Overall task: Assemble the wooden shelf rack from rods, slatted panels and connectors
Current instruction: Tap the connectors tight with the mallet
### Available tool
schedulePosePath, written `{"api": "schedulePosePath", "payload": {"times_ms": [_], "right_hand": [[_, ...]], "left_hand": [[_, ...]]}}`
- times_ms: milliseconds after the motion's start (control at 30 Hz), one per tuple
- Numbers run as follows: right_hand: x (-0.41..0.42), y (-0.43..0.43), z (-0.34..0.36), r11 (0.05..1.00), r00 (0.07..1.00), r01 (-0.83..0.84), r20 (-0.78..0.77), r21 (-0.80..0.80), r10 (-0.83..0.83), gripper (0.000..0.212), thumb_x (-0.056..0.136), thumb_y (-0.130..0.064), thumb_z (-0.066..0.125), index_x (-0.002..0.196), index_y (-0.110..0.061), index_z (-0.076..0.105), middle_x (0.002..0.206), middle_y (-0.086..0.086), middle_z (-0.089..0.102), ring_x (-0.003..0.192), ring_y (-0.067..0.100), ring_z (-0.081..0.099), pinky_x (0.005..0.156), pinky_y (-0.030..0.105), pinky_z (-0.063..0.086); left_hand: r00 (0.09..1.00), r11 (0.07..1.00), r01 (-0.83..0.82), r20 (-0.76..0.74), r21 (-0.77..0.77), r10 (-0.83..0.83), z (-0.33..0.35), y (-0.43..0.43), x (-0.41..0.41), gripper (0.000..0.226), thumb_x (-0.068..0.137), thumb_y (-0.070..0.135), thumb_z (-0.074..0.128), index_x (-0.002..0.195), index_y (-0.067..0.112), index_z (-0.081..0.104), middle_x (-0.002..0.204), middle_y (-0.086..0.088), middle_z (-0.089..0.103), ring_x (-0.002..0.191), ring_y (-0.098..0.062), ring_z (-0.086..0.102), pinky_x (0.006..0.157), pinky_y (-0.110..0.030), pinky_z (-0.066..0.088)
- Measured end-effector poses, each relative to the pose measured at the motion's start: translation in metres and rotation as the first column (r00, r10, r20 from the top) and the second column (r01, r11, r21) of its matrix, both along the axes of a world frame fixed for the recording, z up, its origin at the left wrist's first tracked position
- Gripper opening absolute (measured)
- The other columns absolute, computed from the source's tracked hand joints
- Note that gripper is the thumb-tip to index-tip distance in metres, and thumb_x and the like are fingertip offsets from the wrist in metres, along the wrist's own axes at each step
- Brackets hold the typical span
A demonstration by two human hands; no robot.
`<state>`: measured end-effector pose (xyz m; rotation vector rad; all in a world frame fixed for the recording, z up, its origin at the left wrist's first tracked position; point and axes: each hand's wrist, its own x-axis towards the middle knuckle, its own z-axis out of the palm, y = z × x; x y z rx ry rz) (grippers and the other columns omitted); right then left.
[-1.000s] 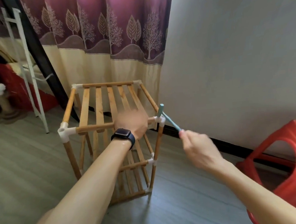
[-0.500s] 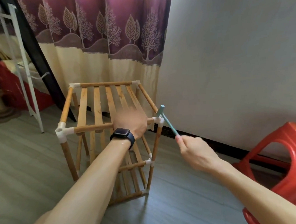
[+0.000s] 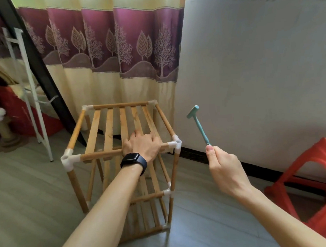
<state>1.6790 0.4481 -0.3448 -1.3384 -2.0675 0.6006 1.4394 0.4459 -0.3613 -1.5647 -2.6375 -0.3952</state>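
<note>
Lifted off the front-right connector (image 3: 176, 144), where its head sat a moment ago, the hammer (image 3: 199, 126) now points up, apart from the rack (image 3: 108, 127) and to its right. The right hand (image 3: 226, 171) holds the handle's low end, fingers curled round it. The left hand (image 3: 143, 146), a watch (image 3: 132, 160) on its wrist, curls over the front top rod (image 3: 100, 155), steadying the frame. The rack stands upright on the floor (image 3: 28, 190), before the curtain (image 3: 105, 59) and beside the wall (image 3: 260, 68). It looks nearly finished: three slatted tiers, posts, and white connectors at every visible corner. What seems left is tapping joints home. The top sockets stay open, so more could go on.
</note>
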Motion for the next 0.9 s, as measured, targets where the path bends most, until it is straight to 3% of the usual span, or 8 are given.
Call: {"api": "schedulePosePath", "payload": {"times_ms": [100,167,300,367,500,633,733,900], "right_hand": [[-0.005,0.01,-0.005,1.0,1.0,-0.007,0.018,-0.026,0.008,0.047,0.106,-0.043,0.029,0.067,-0.018,0.037,0.06,-0.001,0.049,0.061,0.02,0.045,0.057,0.037,0.03],[-0.013,0.014,-0.009,0.999,0.998,-0.011,0.055,-0.046,0.013,0.047,0.106,-0.045,0.028,0.068,-0.02,0.039,0.063,-0.001,0.052,0.064,0.021,0.047,0.057,0.037,0.031],[-0.029,0.022,-0.015,0.997,0.995,-0.016,0.096,-0.071,0.022,0.048,0.106,-0.046,0.027,0.069,-0.02,0.042,0.069,0.0,0.057,0.069,0.021,0.051,0.059,0.038,0.032],[-0.034,0.027,-0.016,0.997,0.994,-0.016,0.108,-0.072,0.023,0.048,0.106,-0.046,0.026,0.071,-0.018,0.044,0.072,0.002,0.058,0.073,0.026,0.053,0.061,0.039,0.034],[-0.038,0.034,-0.013,0.998,0.988,0.009,0.152,-0.067,0.001,0.049,0.106,-0.047,0.024,0.075,-0.017,0.046,0.076,0.004,0.059,0.079,0.031,0.055,0.066,0.039,0.039],[-0.037,0.045,-0.004,0.997,0.979,0.045,0.201,-0.06,-0.032,0.047,0.106,-0.047,0.023,0.076,-0.02,0.046,0.081,0.006,0.061,0.084,0.034,0.056,0.074,0.041,0.046],[-0.037,0.053,0.002,0.998,0.973,0.057,0.227,-0.036,-0.047,0.045,0.106,-0.046,0.022,0.078,-0.02,0.047,0.085,0.006,0.062,0.086,0.033,0.056,0.081,0.042,0.049],[-0.041,0.062,0.013,0.999,0.949,0.031,0.313,-0.042,-0.017,0.044,0.106,-0.046,0.019,0.085,-0.022,0.05,0.087,0.003,0.058,0.089,0.032,0.055,0.086,0.043,0.048]], "left_hand": [[0.994,0.996,0.085,0.073,-0.004,-0.084,-0.003,-0.015,-0.038,0.048,0.096,0.048,0.027,0.135,0.05,0.055,0.146,-0.003,0.051,0.13,-0.025,0.047,0.104,-0.042,0.035],[0.982,0.989,0.15,0.114,0.002,-0.149,0.0,-0.034,-0.068,0.056,0.087,0.048,0.027,0.137,0.052,0.051,0.156,0.007,0.041,0.144,-0.018,0.033,0.119,-0.049,0.02],[0.996,0.994,0.092,0.0,-0.058,-0.092,0.014,-0.068,-0.126,0.057,0.103,0.037,0.033,0.158,0.037,0.018,0.165,0.007,0.02,0.153,-0.017,0.012,0.124,-0.05,0.004],[0.997,0.993,-0.033,-0.076,-0.113,0.024,0.023,-0.074,-0.145,0.055,0.105,0.034,0.033,0.158,0.026,0.022,0.166,0.002,0.018,0.153,-0.019,0.009,0.123,-0.051,0.003],[0.968,0.949,-0.217,-0.176,-0.229,0.179,0.035,-0.058,-0.157,0.049,0.098,0.029,0.043,0.146,0.02,0.042,0.158,-0.007,0.03,0.15,-0.029,0.016,0.119,-0.062,0.009],[0.992,0.988,-0.095,-0.089,-0.125,0.085,0.047,-0.03,-0.112,0.041,0.096,0.039,0.04,0.131,0.022,0.054,0.136,-0.006,0.056,0.125,-0.031,0.05,0.11,-0.052,0.032],[0.999,0.999,0.03,0.016,-0.022,-0.03,0.042,0.004,-0.062,0.049,0.1,0.046,0.034,0.141,0.024,0.048,0.143,-0.005,0.052,0.127,-0.029,0.05,0.107,-0.047,0.038],[0.995,0.994,-0.012,0.094,-0.111,0.023,0.011,0.042,-0.025,0.06,0.101,0.052,0.017,0.149,0.023,0.039,0.154,-0.006,0.041,0.136,-0.03,0.042,0.113,-0.055,0.029]]}}
